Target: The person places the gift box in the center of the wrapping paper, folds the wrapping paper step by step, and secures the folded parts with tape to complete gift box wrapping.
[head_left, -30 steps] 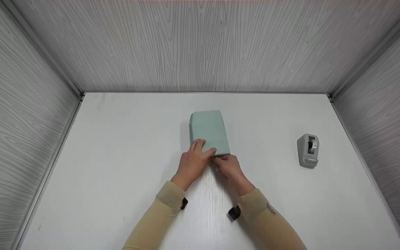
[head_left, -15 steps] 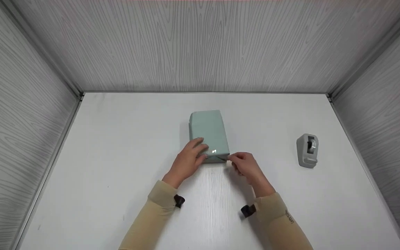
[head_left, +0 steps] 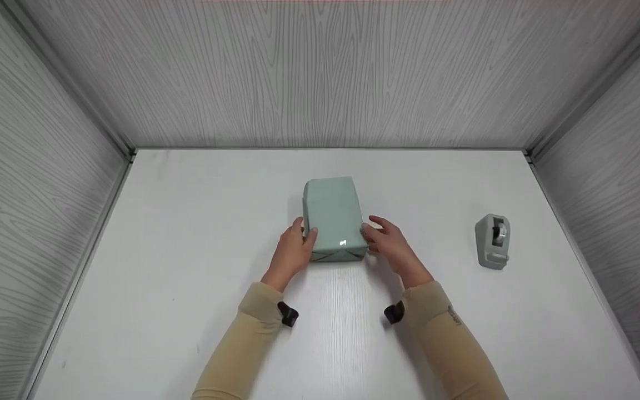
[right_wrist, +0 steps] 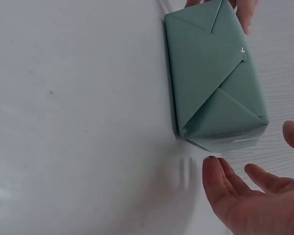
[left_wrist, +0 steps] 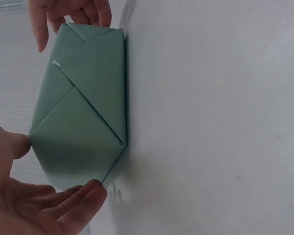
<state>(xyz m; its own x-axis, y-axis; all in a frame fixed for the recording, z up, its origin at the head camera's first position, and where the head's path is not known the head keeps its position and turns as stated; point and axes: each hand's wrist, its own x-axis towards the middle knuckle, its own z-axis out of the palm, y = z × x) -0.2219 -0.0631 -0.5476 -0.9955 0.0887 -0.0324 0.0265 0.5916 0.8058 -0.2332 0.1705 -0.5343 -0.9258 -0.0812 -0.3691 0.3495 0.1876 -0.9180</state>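
Observation:
A box-shaped parcel wrapped in pale green paper [head_left: 334,211] lies on the white table, with folded paper flaps on its near end. At its left side is my left hand [head_left: 289,253], thumb at the top edge and loosely bent fingers along the side. The left wrist view has this thumb and a fingertip at the edges of the parcel [left_wrist: 83,132]. My right hand [head_left: 395,250] is at the right side, fingers spread and relaxed. From the right wrist view, a gap separates these fingers from the parcel [right_wrist: 210,73], where clear tape shows on the side flap.
A grey tape dispenser [head_left: 492,241] with a roll in it stands on the right part of the white table [head_left: 186,250]. Grey wood-grain panels [head_left: 320,72] enclose the table at the back and both sides.
Both hands have left the parcel's near end, uncovering its folded flaps. The left hand has shifted to the left side, the right hand to the right side, its fingers unbent. The parcel stays put.

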